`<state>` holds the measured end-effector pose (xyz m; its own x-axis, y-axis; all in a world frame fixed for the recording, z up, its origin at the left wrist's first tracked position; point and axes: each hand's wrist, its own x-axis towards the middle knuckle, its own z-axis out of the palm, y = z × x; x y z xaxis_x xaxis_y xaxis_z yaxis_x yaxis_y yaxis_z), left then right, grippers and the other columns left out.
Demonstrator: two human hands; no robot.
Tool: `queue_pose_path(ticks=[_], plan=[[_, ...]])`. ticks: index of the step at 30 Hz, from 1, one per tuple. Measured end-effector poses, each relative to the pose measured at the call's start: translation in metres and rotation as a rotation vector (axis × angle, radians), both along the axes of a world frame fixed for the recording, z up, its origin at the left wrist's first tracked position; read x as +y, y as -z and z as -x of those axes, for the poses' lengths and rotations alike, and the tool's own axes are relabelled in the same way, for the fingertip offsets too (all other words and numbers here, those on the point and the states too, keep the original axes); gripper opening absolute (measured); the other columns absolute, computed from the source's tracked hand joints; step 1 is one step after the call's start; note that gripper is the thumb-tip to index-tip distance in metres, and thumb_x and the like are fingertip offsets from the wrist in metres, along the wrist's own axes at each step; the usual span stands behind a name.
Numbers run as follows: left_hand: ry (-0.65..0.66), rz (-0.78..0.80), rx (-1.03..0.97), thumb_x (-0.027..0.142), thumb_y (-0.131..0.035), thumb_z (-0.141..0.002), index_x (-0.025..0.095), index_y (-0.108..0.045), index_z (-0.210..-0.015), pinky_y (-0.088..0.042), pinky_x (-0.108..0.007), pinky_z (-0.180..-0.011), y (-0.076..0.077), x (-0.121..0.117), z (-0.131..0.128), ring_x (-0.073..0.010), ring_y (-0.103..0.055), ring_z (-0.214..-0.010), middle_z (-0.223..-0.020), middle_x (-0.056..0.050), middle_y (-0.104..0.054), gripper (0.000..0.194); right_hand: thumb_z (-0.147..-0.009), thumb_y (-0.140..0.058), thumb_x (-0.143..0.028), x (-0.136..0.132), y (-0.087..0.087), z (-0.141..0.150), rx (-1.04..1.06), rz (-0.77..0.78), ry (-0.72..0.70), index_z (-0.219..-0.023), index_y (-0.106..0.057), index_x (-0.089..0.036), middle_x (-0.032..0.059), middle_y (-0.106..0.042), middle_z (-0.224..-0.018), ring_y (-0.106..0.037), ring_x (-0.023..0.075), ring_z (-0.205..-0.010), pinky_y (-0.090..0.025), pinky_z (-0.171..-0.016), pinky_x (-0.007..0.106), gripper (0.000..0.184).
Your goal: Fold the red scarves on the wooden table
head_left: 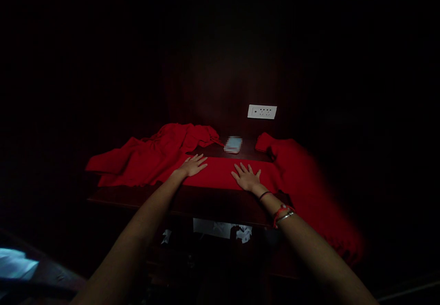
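Note:
A red scarf-like cloth point(216, 171) lies across a dark wooden shelf, its middle flat. Palm down on it rests my left hand point(194, 166), fingers spread. To its right, my right hand point(246, 177) also presses flat on the cloth with fingers apart; bracelets circle that wrist. Neither hand grips anything. On the left the cloth is bunched and crumpled. Its right end hangs over the shelf's edge, with a fringe visible low down, partly blurred.
Behind the cloth lies a blurred-out pale blue flat object point(233, 144). A white socket panel point(262, 111) is on the dark back wall. Below the shelf point(220, 204) are pale papers or packages point(212, 228). Something bluish-white point(15, 263) shows at lower left. Surroundings are very dark.

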<state>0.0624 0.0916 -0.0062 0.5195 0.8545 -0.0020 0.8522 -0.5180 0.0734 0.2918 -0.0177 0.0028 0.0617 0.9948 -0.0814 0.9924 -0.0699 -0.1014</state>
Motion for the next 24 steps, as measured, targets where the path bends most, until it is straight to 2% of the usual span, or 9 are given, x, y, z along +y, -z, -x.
queue_pose_path(ticks=[3,7,12,15,17,19,20,23,24], plan=[[0.044,-0.009,0.018,0.049,-0.016,-0.082,0.025,-0.018,-0.131,-0.012,-0.039,-0.099,0.007,0.006,0.014,-0.0209,-0.01,-0.125,-0.138,-0.003,-0.011,0.054,-0.079,-0.005,-0.056,-0.003,0.004,-0.022,-0.029,0.056,0.016,-0.131,-0.009,-0.031,-0.002,-0.005,-0.139,-0.004,0.0281,-0.124,-0.004,-0.092,0.059,0.058],[0.056,-0.015,0.033,0.048,-0.016,-0.082,0.025,-0.017,-0.131,-0.012,-0.038,-0.098,0.009,0.011,0.028,-0.0199,-0.008,-0.125,-0.138,-0.003,-0.01,0.054,-0.08,-0.008,-0.053,-0.021,-0.004,-0.078,-0.179,0.085,0.107,-0.132,-0.012,-0.027,0.0003,-0.008,-0.139,-0.001,0.0277,-0.125,0.0,-0.092,0.058,0.058],[0.049,-0.014,0.035,0.047,-0.017,-0.082,0.027,-0.017,-0.131,-0.011,-0.037,-0.099,0.011,0.013,0.03,-0.0185,-0.009,-0.125,-0.138,-0.001,-0.01,0.053,-0.082,-0.011,-0.047,-0.054,-0.011,-0.141,-0.297,0.001,0.189,-0.131,-0.014,-0.03,-0.0019,-0.005,-0.139,0.0,0.0277,-0.125,-0.003,-0.091,0.06,0.052],[0.051,-0.025,0.03,0.048,-0.018,-0.081,0.025,-0.019,-0.131,-0.013,-0.037,-0.098,0.011,0.014,0.029,-0.0187,-0.011,-0.125,-0.138,-0.002,-0.013,0.054,-0.082,-0.012,-0.047,-0.062,-0.018,-0.151,-0.309,-0.057,0.274,-0.131,-0.017,-0.027,0.0014,-0.005,-0.139,0.001,0.0302,-0.124,-0.004,-0.09,0.061,0.054],[0.071,-0.037,0.027,0.05,-0.019,-0.08,0.023,-0.024,-0.13,-0.014,-0.037,-0.098,0.006,0.017,0.026,-0.0196,-0.013,-0.124,-0.137,-0.004,-0.018,0.056,-0.081,-0.014,-0.049,-0.06,-0.024,-0.14,-0.285,-0.112,0.267,-0.131,-0.019,-0.023,0.0048,-0.006,-0.139,0.001,0.0312,-0.124,-0.006,-0.091,0.06,0.056],[0.112,-0.06,0.014,0.051,-0.021,-0.08,0.02,-0.028,-0.128,-0.015,-0.035,-0.098,0.0,0.02,0.019,-0.0201,-0.018,-0.123,-0.134,-0.006,-0.026,0.058,-0.08,-0.02,-0.05,-0.054,-0.028,-0.114,-0.232,-0.166,0.153,-0.13,-0.023,-0.018,0.0089,-0.011,-0.138,-0.005,0.0311,-0.124,-0.012,-0.093,0.055,0.059],[0.135,-0.071,0.003,0.051,-0.021,-0.08,0.019,-0.029,-0.127,-0.017,-0.033,-0.098,-0.004,0.021,0.015,-0.02,-0.022,-0.122,-0.132,-0.007,-0.03,0.058,-0.079,-0.024,-0.05,-0.051,-0.029,-0.097,-0.201,-0.171,0.04,-0.129,-0.026,-0.016,0.0109,-0.015,-0.137,-0.01,0.0301,-0.123,-0.016,-0.094,0.051,0.06],[0.162,-0.085,-0.017,0.045,-0.023,-0.081,0.017,-0.035,-0.124,-0.025,-0.03,-0.094,-0.014,0.025,0.0,-0.0193,-0.034,-0.114,-0.124,-0.009,-0.04,0.053,-0.079,-0.034,-0.043,-0.047,-0.03,-0.046,-0.145,-0.116,-0.46,-0.121,-0.038,-0.013,0.0132,-0.036,-0.127,-0.033,0.0212,-0.115,-0.03,-0.092,0.033,0.052],[0.153,-0.084,-0.014,0.043,-0.025,-0.081,0.018,-0.038,-0.122,-0.028,-0.03,-0.092,-0.016,0.026,-0.003,-0.0193,-0.038,-0.111,-0.12,-0.009,-0.043,0.05,-0.08,-0.036,-0.038,-0.048,-0.03,-0.031,-0.169,-0.127,-0.563,-0.117,-0.043,-0.014,0.0131,-0.043,-0.12,-0.04,0.0196,-0.109,-0.032,-0.089,0.031,0.045]])
